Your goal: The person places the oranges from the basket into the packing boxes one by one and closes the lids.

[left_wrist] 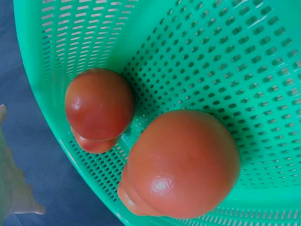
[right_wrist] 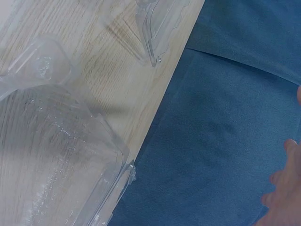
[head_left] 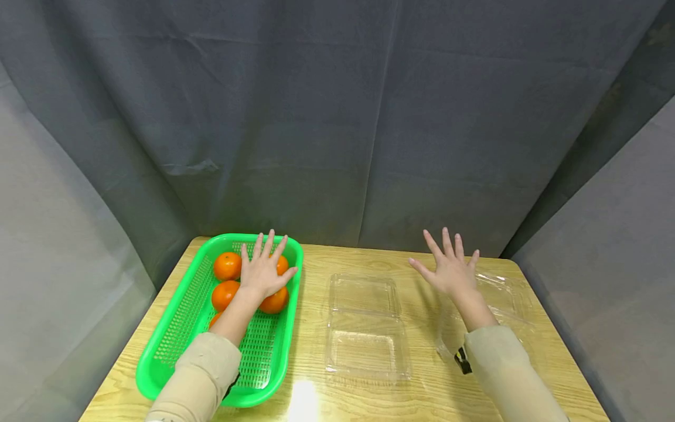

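Note:
My left hand (head_left: 262, 274) is spread over the green plastic basket (head_left: 289, 346), its fingers straight and holding nothing. Several orange fruits, like oranges or mandarins, lie in that basket; one orange (head_left: 228, 266) shows left of the fingers, another orange (head_left: 274, 300) just below the thumb. The left wrist view gives a close look at an orange (left_wrist: 183, 162) against the perforated basket wall. Fingers also spread, my right hand (head_left: 450, 272) hovers with nothing in it near the clear plastic containers (head_left: 501, 293) at the table's right. An opened clear clamshell box (head_left: 366, 346) lies flat between the hands.
The light wooden table (head_left: 311, 281) ends at a dark grey curtain (head_left: 295, 129) behind it. Paler grey curtains (head_left: 47, 234) hang at both sides. In the right wrist view, clear plastic containers (right_wrist: 56, 155) stand near the table's edge.

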The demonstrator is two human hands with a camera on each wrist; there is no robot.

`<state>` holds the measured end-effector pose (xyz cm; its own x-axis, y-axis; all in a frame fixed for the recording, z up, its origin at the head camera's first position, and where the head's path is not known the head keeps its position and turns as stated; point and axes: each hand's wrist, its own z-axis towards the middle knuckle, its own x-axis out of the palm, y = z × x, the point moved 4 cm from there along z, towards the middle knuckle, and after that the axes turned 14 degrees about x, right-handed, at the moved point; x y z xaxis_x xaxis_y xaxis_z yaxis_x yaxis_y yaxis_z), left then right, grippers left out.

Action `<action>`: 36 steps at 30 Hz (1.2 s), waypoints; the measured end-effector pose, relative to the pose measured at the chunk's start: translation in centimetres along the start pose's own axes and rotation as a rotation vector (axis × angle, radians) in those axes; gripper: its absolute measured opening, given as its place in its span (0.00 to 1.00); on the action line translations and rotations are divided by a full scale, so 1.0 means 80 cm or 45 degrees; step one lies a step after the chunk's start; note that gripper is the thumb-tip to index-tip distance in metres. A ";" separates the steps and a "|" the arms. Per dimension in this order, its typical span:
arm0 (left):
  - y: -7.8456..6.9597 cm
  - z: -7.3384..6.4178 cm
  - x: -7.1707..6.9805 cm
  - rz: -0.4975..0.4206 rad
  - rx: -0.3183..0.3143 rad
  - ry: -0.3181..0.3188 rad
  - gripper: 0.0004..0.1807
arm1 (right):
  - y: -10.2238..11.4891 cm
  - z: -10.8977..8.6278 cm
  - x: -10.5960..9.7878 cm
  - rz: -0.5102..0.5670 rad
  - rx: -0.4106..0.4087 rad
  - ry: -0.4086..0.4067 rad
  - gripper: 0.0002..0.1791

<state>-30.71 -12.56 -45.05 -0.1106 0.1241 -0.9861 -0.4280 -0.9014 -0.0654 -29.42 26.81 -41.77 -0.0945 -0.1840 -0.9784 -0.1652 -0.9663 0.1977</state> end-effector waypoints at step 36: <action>0.000 -0.016 -0.022 0.020 0.305 -0.447 0.26 | 0.004 -0.054 0.010 0.234 -0.160 -0.490 0.29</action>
<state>-29.34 -13.30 -43.53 -0.4001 0.2820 -0.8720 -0.6158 -0.7874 0.0279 -25.30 25.56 -42.73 -0.4734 -0.2972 -0.8292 0.0068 -0.9426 0.3340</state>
